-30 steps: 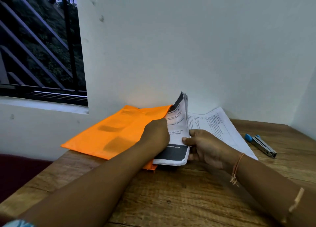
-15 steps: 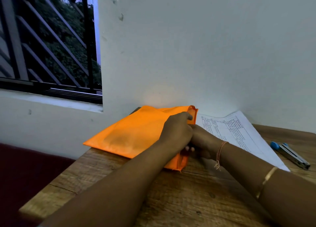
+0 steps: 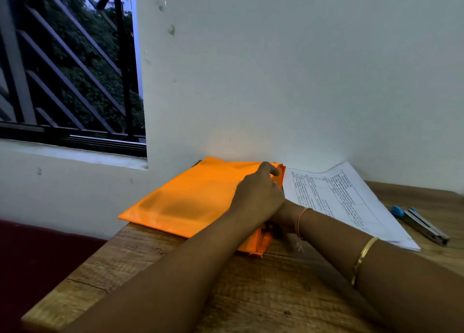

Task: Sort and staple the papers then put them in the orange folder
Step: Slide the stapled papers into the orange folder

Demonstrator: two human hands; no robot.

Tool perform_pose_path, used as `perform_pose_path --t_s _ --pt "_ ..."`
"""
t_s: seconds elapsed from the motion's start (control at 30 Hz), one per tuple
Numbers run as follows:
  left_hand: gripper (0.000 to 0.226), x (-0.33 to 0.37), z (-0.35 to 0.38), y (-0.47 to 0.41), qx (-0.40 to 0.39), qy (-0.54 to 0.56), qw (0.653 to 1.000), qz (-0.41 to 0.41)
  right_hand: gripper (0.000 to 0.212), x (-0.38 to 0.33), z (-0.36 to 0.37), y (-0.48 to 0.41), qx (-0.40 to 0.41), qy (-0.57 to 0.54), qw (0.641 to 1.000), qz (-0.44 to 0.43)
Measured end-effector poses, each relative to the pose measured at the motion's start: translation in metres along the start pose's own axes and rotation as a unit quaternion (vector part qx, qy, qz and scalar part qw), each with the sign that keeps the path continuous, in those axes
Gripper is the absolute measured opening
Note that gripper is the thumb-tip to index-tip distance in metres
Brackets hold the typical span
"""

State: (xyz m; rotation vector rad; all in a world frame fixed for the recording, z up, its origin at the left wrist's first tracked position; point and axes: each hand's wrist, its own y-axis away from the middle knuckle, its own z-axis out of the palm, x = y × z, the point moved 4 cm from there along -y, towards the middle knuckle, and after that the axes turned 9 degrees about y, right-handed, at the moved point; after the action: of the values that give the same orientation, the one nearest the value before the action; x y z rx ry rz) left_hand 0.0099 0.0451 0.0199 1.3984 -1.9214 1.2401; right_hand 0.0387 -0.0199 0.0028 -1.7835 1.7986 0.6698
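The orange folder lies flat on the wooden table, against the wall. My left hand rests on the folder's right edge, its fingers curled over the top flap. My right hand sits at that same open edge, tucked under the left hand, so its fingers are hidden. A sheet of printed white paper lies flat just right of the folder. Further right lies a metal stapler with a blue end. The paper bundle held earlier is out of sight.
A white wall stands directly behind the folder and papers. A barred window is at the upper left. The table's left edge drops off to a dark red surface.
The black-and-white paper bundle that both hands held upright has gone out of sight at the folder's edge. The folder's flap now lies shut over it, with both hands at its right edge.
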Motion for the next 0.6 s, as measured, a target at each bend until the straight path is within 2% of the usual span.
perform_pose_path --t_s 0.03,0.07,0.1,0.17,0.23,0.3,0.4,0.5,0.6 --pt "0.034 -0.001 0.001 -0.001 0.003 -0.014 1.000 0.003 0.024 0.007 0.006 0.010 -0.048 0.043 0.997 -0.033" --pt "0.037 -0.003 0.001 -0.002 0.008 -0.025 1.000 0.003 0.035 0.002 0.014 0.011 -0.060 0.001 0.995 -0.075" --pt "0.040 -0.005 0.001 -0.004 0.012 -0.030 0.999 0.002 0.042 0.006 0.014 0.017 -0.123 -0.052 0.988 -0.073" --pt "0.041 -0.011 -0.001 -0.006 0.021 -0.025 0.999 -0.003 0.044 0.014 0.003 0.015 -0.098 -0.010 0.993 -0.070" --pt "0.038 -0.018 -0.001 -0.010 0.021 -0.036 0.999 -0.012 0.040 0.008 0.004 0.013 -0.089 0.111 0.983 -0.114" --pt "0.037 -0.029 0.000 -0.015 -0.010 -0.085 0.995 -0.044 0.038 0.003 0.003 0.014 -0.082 0.209 0.959 -0.172" --pt "0.044 -0.046 0.005 -0.017 -0.085 -0.116 0.982 -0.120 0.040 0.002 -0.003 0.015 -0.047 0.287 0.936 -0.197" --pt "0.044 -0.054 0.010 -0.014 -0.140 -0.215 0.959 -0.122 0.030 0.016 -0.019 0.009 0.031 0.278 0.947 -0.159" --pt "0.055 -0.057 0.020 -0.006 -0.225 -0.297 0.922 -0.110 0.023 0.035 -0.043 0.014 0.069 0.206 0.968 -0.123"
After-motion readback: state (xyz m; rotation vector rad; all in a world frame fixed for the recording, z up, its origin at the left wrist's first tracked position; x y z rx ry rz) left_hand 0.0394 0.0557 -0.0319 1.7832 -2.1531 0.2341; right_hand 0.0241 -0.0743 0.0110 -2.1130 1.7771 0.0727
